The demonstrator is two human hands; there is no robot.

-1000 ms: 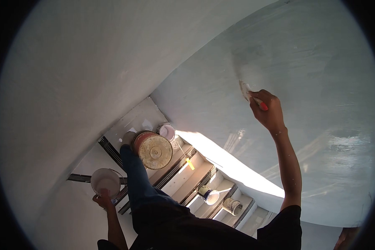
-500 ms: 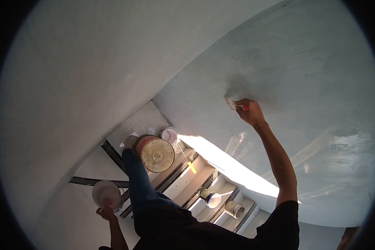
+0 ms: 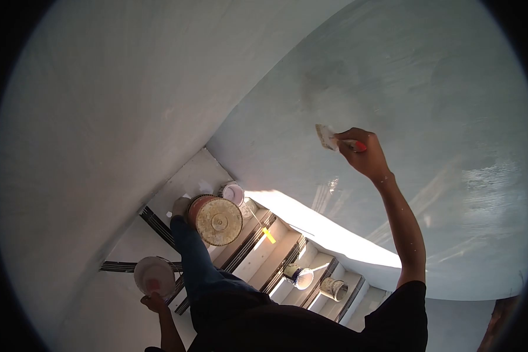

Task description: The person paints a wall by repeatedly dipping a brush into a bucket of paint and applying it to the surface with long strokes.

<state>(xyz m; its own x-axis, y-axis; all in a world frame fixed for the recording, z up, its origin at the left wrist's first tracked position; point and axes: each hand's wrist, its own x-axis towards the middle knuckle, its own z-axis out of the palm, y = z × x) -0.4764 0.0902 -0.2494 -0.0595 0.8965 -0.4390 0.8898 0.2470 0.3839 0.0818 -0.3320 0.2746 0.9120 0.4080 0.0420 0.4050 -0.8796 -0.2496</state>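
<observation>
A wide flat brush [image 3: 325, 136] with a red-ended handle is gripped in my right hand [image 3: 365, 154], its bristles at the grey-green wall [image 3: 405, 88]. Dark damp-looking patches show on the wall above the brush. At the lower left, my left hand [image 3: 154, 301] holds a whitish bucket [image 3: 154, 274] by its lower edge, with something pinkish visible at the bucket near the fingers. My right arm is bent and raised, dotted with small pale specks.
A large lidded bucket [image 3: 219, 221] stands beside my foot, with a small pinkish bucket [image 3: 233, 193] behind it. Steps [image 3: 270, 252] with dark striped edges descend to the right, carrying two more buckets [image 3: 300, 277], [image 3: 334, 289]. A pale wall [image 3: 117, 105] rises at left.
My right hand has moved slightly right and the brush has turned, its broad side now showing more. The left hand and its bucket appear slightly further right in view.
</observation>
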